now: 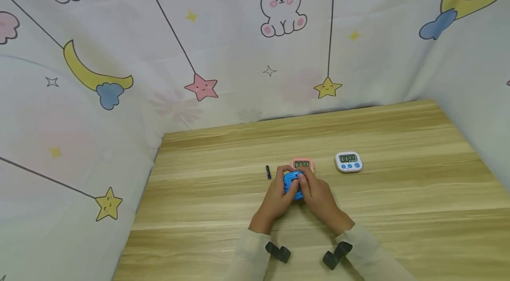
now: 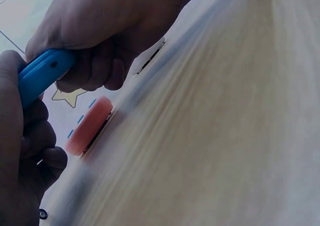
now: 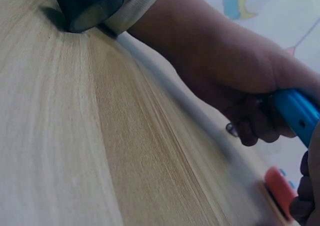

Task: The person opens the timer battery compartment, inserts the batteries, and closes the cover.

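Note:
Both hands hold a blue digital timer (image 1: 293, 175) close over the table, in front of a pink timer. My left hand (image 1: 276, 198) grips its left side and my right hand (image 1: 320, 197) its right side. Both thumbs lie on the upper face, where a dark area shows between them; the rest of that face is covered. In the left wrist view the blue timer (image 2: 42, 76) appears edge-on, with curled fingers beneath it. The right wrist view also catches the blue timer (image 3: 299, 117) between the hands.
The pink timer (image 1: 302, 164), partly behind the hands, reads zeros. To its right lies a white timer (image 1: 348, 162) with blue buttons. A small dark battery (image 1: 268, 172) lies left of the hands. Fabric walls (image 1: 239, 51) border the wooden table (image 1: 199, 210).

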